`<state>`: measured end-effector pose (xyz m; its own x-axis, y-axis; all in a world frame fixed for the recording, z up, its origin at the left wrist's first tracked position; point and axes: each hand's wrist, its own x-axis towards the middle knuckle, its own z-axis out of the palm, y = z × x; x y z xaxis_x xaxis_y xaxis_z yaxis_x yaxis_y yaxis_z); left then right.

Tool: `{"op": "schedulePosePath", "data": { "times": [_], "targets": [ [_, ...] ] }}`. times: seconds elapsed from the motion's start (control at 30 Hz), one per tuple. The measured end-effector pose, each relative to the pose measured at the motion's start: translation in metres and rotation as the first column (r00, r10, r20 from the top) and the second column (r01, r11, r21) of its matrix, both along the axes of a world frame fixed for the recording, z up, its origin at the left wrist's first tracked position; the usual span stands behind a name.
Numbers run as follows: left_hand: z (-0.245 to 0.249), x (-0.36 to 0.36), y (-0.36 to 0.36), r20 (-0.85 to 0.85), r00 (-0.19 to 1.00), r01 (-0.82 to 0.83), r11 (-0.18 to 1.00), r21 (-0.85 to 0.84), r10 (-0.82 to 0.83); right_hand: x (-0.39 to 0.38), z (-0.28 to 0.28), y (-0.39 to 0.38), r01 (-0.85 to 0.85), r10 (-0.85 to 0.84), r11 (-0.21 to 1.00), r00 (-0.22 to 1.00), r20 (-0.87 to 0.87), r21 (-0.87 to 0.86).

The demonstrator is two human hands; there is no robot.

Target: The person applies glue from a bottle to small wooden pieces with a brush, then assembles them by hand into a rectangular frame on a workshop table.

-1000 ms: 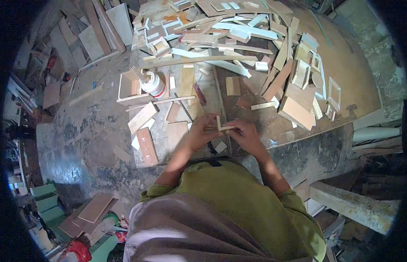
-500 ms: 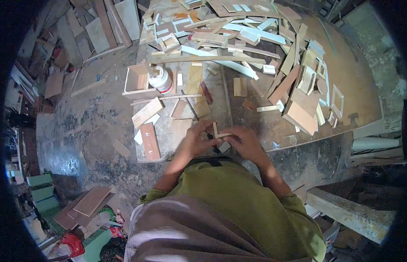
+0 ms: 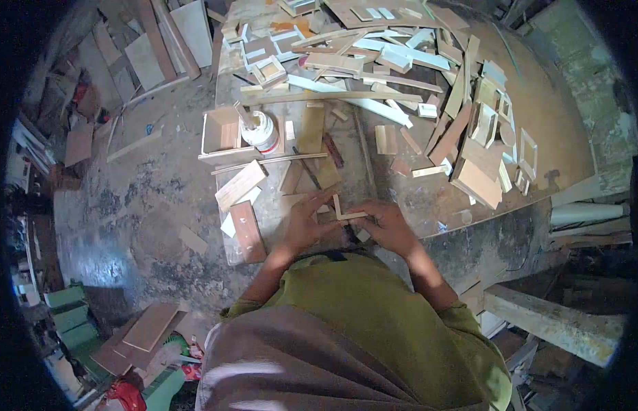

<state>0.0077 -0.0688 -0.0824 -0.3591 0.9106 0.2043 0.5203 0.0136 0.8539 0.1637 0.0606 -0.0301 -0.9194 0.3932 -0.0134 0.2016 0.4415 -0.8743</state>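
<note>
Gripping an L-shaped wooden strip (image 3: pixel 346 214) from both sides, the left hand (image 3: pixel 307 223) and right hand (image 3: pixel 389 227) meet, fingers curled, low over the tabletop (image 3: pixel 411 198).

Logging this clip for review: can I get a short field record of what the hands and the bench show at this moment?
Setting: workbench littered with wood offcuts
Left hand: pinching wooden strips
Right hand: pinching the same strips
Strips: two thin pieces meeting in an L shape
Nearby: white container with a stick in it, small open wooden box, reddish board
</note>
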Motion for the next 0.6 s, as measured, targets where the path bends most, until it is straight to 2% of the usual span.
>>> {"op": "schedulePosePath", "data": {
  "times": [0.03, 0.13, 0.23, 0.27, 0.33, 0.4, 0.47, 0.5, 0.53, 0.6],
  "targets": [
    [-0.001, -0.002, 0.000, -0.032, 0.999, -0.001, 1.000, 0.004, 0.001, -0.002, 0.001, -0.001, 0.001, -0.001, 1.000, 1.000, 0.031, 0.002],
    [-0.002, -0.011, 0.001, 0.044, 0.998, 0.046, 0.999, -0.002, -0.046, -0.006, -0.014, -0.005, -0.007, 0.007, 0.998, 1.000, 0.007, 0.056],
    [-0.023, -0.017, 0.001, 0.011, 0.999, 0.030, 1.000, 0.005, -0.030, -0.010, -0.027, 0.000, 0.047, -0.046, 0.999, 0.996, -0.073, 0.017],
    [-0.030, -0.020, 0.002, 0.039, 0.999, 0.012, 1.000, -0.012, -0.011, -0.010, -0.038, 0.005, 0.217, -0.215, 0.975, 0.975, -0.049, 0.051],
    [-0.030, -0.026, 0.002, 0.089, 0.995, -0.039, 0.998, -0.055, 0.044, -0.007, -0.063, 0.022, 0.517, -0.518, 0.848, 0.855, -0.021, 0.120],
    [-0.027, -0.036, 0.000, 0.141, 0.987, -0.072, 0.996, -0.058, 0.079, -0.004, -0.076, 0.041, 0.570, -0.582, 0.789, 0.813, -0.017, 0.229],
    [-0.022, -0.042, 0.000, 0.208, 0.969, -0.130, 0.991, -0.035, 0.134, 0.007, -0.105, 0.062, 0.514, -0.509, 0.730, 0.849, -0.143, 0.450],
    [-0.018, -0.044, -0.002, 0.248, 0.954, -0.169, 0.986, -0.014, 0.167, 0.001, -0.101, 0.062, 0.488, -0.460, 0.677, 0.865, -0.202, 0.551],
    [-0.015, -0.049, -0.004, 0.286, 0.938, -0.209, 0.978, 0.008, 0.198, -0.005, -0.096, 0.060, 0.510, -0.499, 0.592, 0.840, -0.213, 0.624],
    [-0.015, -0.063, -0.010, 0.243, 0.945, -0.211, 0.976, -0.054, 0.218, -0.018, -0.073, 0.056, 0.531, -0.567, 0.398, 0.784, -0.254, 0.749]
  ]
}}
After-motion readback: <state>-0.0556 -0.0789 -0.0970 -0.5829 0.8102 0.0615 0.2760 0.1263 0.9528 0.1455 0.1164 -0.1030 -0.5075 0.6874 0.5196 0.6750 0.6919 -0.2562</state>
